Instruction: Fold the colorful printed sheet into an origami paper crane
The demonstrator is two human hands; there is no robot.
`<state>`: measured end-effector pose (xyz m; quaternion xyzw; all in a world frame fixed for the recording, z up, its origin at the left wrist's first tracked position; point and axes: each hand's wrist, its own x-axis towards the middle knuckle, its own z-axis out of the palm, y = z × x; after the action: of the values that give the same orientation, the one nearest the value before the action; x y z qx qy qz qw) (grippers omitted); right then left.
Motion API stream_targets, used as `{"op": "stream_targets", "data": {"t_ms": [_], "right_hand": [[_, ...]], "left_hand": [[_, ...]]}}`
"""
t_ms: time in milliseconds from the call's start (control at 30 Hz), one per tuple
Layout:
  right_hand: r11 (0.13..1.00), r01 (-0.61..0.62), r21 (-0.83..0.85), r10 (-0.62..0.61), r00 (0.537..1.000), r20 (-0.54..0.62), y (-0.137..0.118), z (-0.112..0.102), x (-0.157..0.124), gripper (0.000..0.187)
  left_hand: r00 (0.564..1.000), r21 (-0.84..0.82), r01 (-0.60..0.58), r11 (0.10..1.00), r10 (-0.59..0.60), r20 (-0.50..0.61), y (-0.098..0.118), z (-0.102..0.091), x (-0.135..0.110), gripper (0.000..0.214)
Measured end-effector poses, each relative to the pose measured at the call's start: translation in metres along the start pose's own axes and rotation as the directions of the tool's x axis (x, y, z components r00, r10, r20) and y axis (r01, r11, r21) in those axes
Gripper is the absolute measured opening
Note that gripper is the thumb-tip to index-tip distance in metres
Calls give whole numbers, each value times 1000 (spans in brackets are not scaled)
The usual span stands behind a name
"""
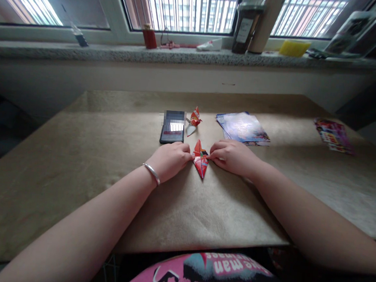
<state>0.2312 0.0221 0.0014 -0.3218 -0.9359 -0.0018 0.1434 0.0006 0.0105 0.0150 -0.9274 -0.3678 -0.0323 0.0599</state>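
On the light-brown desk [87, 151]: black rectangular phone [172, 136] | left hand [171, 160] pinches left corner of red diamond-shaped folded paper [200, 162] | red-and-white pointed paper figure [195, 119] beyond, seemingly complete | folded paper lies between hands: creases made, folding looks partway, points apparently unraised | right hand [228, 156] pinches right corner | stacked glossy bluish sheets [245, 127]

The tan table [78, 150] has a faintly creased surface. On it lie a dark phone [169, 132], a red folded-paper figure [195, 118] just beside it, a stack of glossy sheets [245, 127] farther right, and colourful papers [334, 136] near the right end. Closer in is a red folded paper [200, 161] (perhaps slightly raised; I cannot tell).
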Motion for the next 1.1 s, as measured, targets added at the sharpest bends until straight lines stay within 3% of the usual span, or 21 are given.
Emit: {"op": "stream_targets", "data": {"t_ms": [300,667,933,1100], "right_hand": [[999,-38,34,37,999,4,0,-7,-5,23],[971,-209,121,211,977,-10,-15,-6,-1,31],[985,-159,68,159,987,4,-20,-5,-1,49],[984,-140,113,140,990,8,-17,-2,-1,38]], "left_hand": [[1000,-56,9,998,-11,-29,-2,1,-2,22],[991,-164,-45,985,23,-132,-2,7,-2,22],[970,-260,-139,956,78,-231,2,11,-2,20],[962,-276,-178,944,108,-252,2,12,-1,19]]}}
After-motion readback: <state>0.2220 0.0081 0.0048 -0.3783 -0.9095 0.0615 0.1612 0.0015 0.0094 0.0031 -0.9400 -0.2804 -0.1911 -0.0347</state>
